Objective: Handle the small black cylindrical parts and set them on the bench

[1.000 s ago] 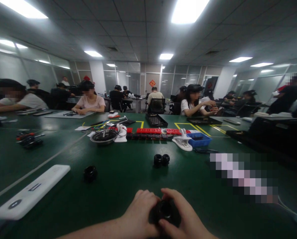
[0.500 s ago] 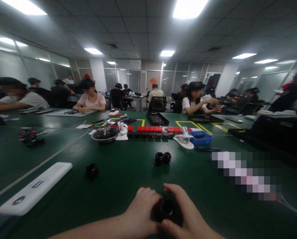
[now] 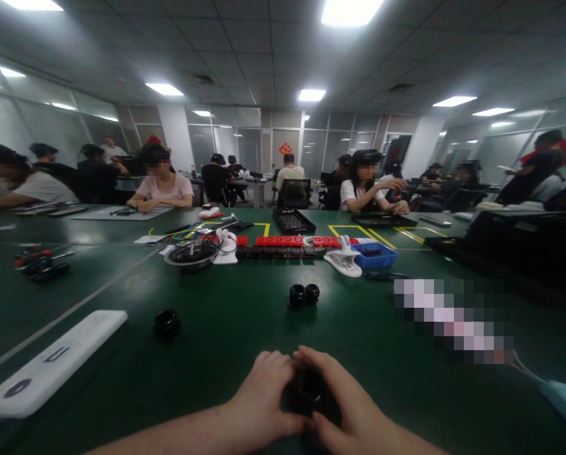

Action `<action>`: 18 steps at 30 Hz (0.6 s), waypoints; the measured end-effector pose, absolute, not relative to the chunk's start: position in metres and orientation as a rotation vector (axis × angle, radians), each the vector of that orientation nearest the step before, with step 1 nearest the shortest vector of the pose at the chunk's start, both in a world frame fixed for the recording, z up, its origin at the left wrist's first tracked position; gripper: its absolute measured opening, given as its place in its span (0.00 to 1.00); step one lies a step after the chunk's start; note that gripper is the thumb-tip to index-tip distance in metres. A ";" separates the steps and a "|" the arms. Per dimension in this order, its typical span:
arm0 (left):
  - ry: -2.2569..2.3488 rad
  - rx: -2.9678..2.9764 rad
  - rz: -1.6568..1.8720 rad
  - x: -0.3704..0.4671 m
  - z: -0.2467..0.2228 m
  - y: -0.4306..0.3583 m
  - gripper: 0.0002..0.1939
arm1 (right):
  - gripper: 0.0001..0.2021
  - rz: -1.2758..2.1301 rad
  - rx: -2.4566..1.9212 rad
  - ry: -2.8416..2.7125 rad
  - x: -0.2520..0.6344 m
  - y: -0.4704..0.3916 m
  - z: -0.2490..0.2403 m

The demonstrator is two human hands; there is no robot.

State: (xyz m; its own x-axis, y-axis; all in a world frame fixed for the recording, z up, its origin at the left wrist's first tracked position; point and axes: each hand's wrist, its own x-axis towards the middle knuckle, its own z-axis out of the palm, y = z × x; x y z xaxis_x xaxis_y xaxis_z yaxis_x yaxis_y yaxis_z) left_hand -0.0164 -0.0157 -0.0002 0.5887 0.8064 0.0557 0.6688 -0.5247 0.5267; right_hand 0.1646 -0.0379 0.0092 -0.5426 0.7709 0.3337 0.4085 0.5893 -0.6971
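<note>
At the bottom centre, my left hand [image 3: 264,395] and my right hand [image 3: 346,398] curve around a black ring-shaped part [image 3: 311,388], one on each side. The fingertips of both hands nearly meet beyond it, and the part is in shadow between them. Further forward on the green table, two more black round parts [image 3: 304,295] stand side by side. Another black round part [image 3: 166,325] sits alone to the left of my hands.
A white long device [image 3: 55,363] lies at the left. Across the middle are a bowl of cables [image 3: 192,253], red strips [image 3: 279,241], a white clip [image 3: 344,257] and a blue tray [image 3: 375,255]. Black cases [image 3: 524,253] stand at the right. People sit across the table.
The view has shifted slightly, so the table items appear a little further left. My fingertips have come closer together around the black part.
</note>
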 end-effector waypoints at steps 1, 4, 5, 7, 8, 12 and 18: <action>1.176 2.365 0.406 -0.016 0.000 -0.016 0.22 | 0.33 0.744 -0.937 -2.184 0.164 -0.038 0.010; 1.153 2.367 0.427 -0.017 -0.002 -0.015 0.19 | 0.32 0.714 -1.012 -2.115 0.164 -0.036 0.010; 1.147 2.365 0.441 -0.017 -0.003 -0.015 0.18 | 0.30 0.707 -1.037 -2.093 0.163 -0.036 0.010; 1.145 2.360 0.460 -0.017 -0.003 -0.015 0.18 | 0.27 0.701 -1.057 -2.074 0.163 -0.034 0.009; 1.148 2.359 0.461 -0.017 -0.002 -0.015 0.18 | 0.26 0.698 -1.054 -2.073 0.164 -0.034 0.009; 1.158 2.344 0.442 -0.016 0.003 -0.017 0.22 | 0.21 0.672 -0.963 -2.087 0.166 -0.035 0.009; 1.181 2.351 0.408 -0.016 0.004 -0.017 0.21 | 0.27 0.738 -0.891 -2.143 0.169 -0.038 0.010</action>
